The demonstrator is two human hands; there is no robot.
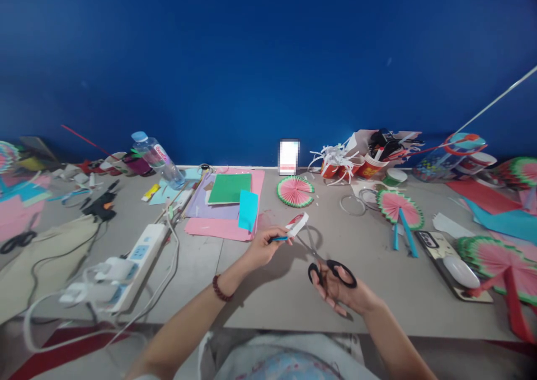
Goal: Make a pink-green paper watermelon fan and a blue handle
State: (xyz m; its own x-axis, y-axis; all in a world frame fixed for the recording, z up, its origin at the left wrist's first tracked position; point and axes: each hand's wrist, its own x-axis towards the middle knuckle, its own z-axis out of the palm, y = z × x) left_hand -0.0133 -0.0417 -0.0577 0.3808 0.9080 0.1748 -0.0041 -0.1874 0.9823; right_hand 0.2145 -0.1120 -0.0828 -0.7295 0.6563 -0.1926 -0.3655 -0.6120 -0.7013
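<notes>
My left hand (263, 244) is closed in a pinch on a narrow blue paper strip (277, 238). A white roll of tape (298, 223) with a red inner ring sits at its fingertips, apparently held along with the strip. Fingers of my right hand (344, 290) pass through the black loops of a pair of scissors (314, 252). The blades are parted and point up and away from me, close to the tape roll. Just beyond lies a round pleated paper fan (295, 191), pink with a green edge.
Coloured paper sheets (230, 188) are stacked left of centre, near a leaning plastic bottle (161, 159). A power strip (142, 257) with cables lies front left. Cups of paper strips (339, 162), more fans (400, 209) and a phone with a mouse (460, 272) occupy the right.
</notes>
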